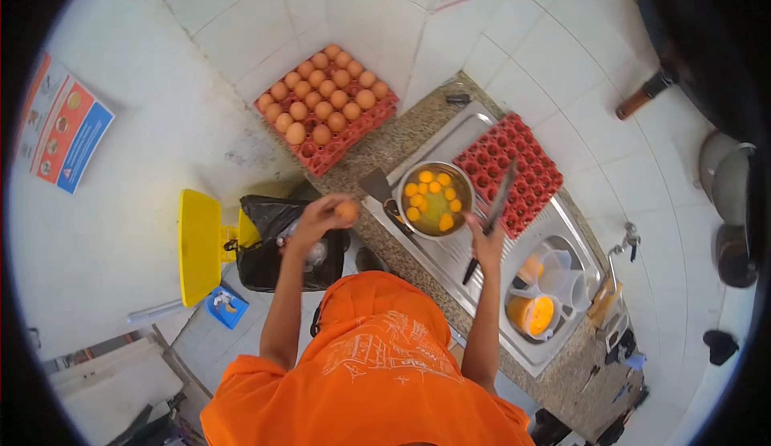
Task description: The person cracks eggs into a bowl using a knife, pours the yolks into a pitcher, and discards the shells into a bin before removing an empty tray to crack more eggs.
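Note:
A brown egg (pixel 347 210) is held in the fingers of my left hand (pixel 320 219), between the bin and the metal bowl. My right hand (pixel 485 241) grips a large knife (pixel 499 198), its blade pointing up beside the bowl's right side. The round metal bowl (pixel 436 233) holds several yellow yolks in clear egg white and rests on the steel drainboard. Many whole brown eggs sit in a stack of red trays (pixel 385 111) on the granite counter. A red egg tray (pixel 522 165) with no eggs visible in its cups lies right of the bowl.
Plastic jugs (pixel 572 288), one with orange liquid, stand in the sink (pixel 534 355). A black-lined bin (pixel 257 265) with a raised yellow lid (pixel 199 247) is below my left hand. A dark spatula (pixel 376 186) lies left of the bowl. Pans hang at the right.

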A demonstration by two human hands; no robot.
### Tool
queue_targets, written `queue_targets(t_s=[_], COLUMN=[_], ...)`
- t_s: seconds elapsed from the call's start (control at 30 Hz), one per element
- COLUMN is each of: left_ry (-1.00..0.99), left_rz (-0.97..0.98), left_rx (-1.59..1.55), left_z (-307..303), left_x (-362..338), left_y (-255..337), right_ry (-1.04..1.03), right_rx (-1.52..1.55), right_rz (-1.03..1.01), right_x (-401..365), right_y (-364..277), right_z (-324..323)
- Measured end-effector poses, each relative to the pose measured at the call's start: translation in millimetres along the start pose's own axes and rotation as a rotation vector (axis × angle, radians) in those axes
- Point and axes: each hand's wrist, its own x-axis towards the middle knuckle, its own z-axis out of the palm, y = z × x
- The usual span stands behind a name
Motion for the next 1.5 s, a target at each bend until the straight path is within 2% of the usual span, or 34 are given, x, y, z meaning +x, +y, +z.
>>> queue_targets(t_s=[0.07, 0.1, 0.17, 0.23, 0.3, 0.37, 0.4, 0.47, 0.5, 0.57, 0.6, 0.67, 0.73, 0.8, 0.87, 0.9, 1.0, 1.07, 1.1, 1.17, 1.2, 1.27, 1.33, 1.4, 1.5], left_ry=[0.126, 0.141, 0.451, 0.669, 0.769, 0.761, 0.768, 0.817, 0.813, 0.764, 0.760, 0.693, 0.684, 0.662, 0.581, 0.580, 0.598, 0.649, 0.646, 0.666, 0.667, 0.555, 0.524, 0.499, 0.492], left_rz=[-0.166, -0.171, 0.103, 0.229, 0.384, 0.402, 0.407, 0.266, 0.275, 0.632, 0.635, 0.515, 0.547, 0.587, 0.431, 0.430, 0.447, 0.466, 0.467, 0.398, 0.396, 0.320, 0.298, 0.276, 0.231], left_rx=[0.291, 0.291, 0.757, 0.830, 0.878, 0.883, 0.876, 1.081, 1.084, 1.048, 1.048, 1.117, 1.181, 1.250, 1.309, 1.310, 1.205, 0.872, 0.875, 0.410, 0.409, -0.099, -0.171, -0.245, -0.276], left_z=[-46, -72, -115, -119, -110, -108, -104, -99, -102, -111, -108, -95, -96, -98, -97, -98, -100, -100, -95, -83, -71, -47, -40, -35, -31], left_x=[-50, -63, -73, -40, 2, 38, 43, 50, 56, 70, 77, 90, 100, 107, 109, 109, 109, 106, 101, 91, 81, 59, 43, 26, 1], left_y=[10, 1, -26, -8, 26, 50, 62, 86, 86, 80, 82, 84, 80, 82, 85, 84, 80, 69, 70, 68, 73, 83, 71, 57, 32], right_ry=[0.039, 0.030, 0.029, 0.022, 0.015, 0.011, -0.026, -0.045, -0.062, -0.059, -0.067, -0.073, -0.088, -0.072, -0.075, -0.082, -0.089, -0.093, -0.100, -0.104, -0.110, -0.141, -0.204, -0.371, -0.532], right_rx=[0.061, 0.037, -0.008, -0.006, -0.009, -0.048, -0.006, -0.003, 0.005, -0.007, -0.031, -0.043, -0.055, -0.042, -0.029, -0.021, -0.029, -0.024, -0.026, -0.069, -0.114, -0.106, -0.082, -0.189, -0.080], right_rz=[0.100, 0.118, 0.142, 0.151, 0.151, 0.016, 0.097, 0.073, 0.062, -0.007, -0.075, -0.075, -0.079, 0.094, 0.106, 0.116, 0.135, 0.139, 0.147, 0.101, 0.055, -0.020, -0.209, -0.099, -0.080], right_x=[-23, -29, -33, -29, -22, -8, -15, -17, -19, -17, -16, -17, -20, -31, -34, -35, -41, -42, -43, -40, -39, -42, -46, -53, -62], right_y=[4, 7, 17, 16, 14, 14, -17, -27, -27, -5, 7, 19, 10, -9, -4, -2, 1, 4, 7, 19, 23, 14, 3, -21, -46], right_z=[-16, -23, -29, -27, -21, -14, -11, -12, -12, -14, -16, -19, -17, -15, -14, -13, -11, -11, -13, -12, -11, 0, 25, 51, 106])
